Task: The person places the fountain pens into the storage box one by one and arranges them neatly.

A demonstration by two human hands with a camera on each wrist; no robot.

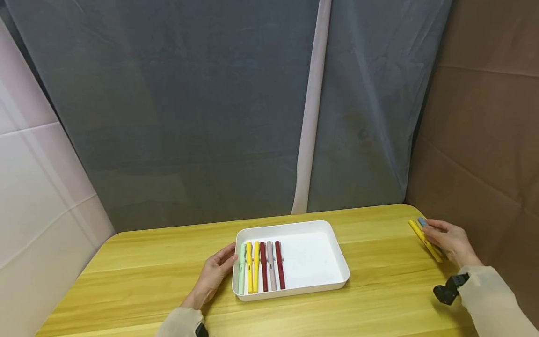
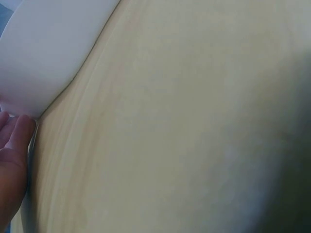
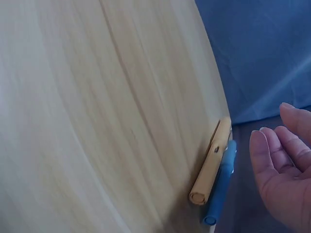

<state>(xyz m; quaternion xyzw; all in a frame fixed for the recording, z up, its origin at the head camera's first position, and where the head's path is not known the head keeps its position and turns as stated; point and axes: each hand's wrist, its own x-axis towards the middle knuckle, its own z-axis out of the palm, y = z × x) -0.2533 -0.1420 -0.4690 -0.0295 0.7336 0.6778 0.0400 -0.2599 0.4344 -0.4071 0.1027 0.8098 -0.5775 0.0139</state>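
A white tray [image 1: 313, 262] lies on the table with a row of pens in its left half. From the left they are a mint green pen [image 1: 242, 269], two yellow pens [image 1: 253, 267], a dark red pen [image 1: 264, 267], a pale lilac pen [image 1: 271, 266] and another dark red pen [image 1: 280, 265]. My left hand [image 1: 215, 274] touches the tray's left side with its fingertips. Far to the right, a yellow pen [image 3: 212, 162] and a blue pen [image 3: 222, 184] lie side by side. My right hand [image 3: 286, 170] is beside them, loosely bent fingers apart from both in the right wrist view.
The yellow wood-grain table [image 1: 379, 262] has a rounded far right corner near the two loose pens. A grey curtain [image 1: 210, 117] hangs behind it, a brown cloth [image 1: 484, 117] at the right and a white cloth [image 1: 38, 187] at the left.
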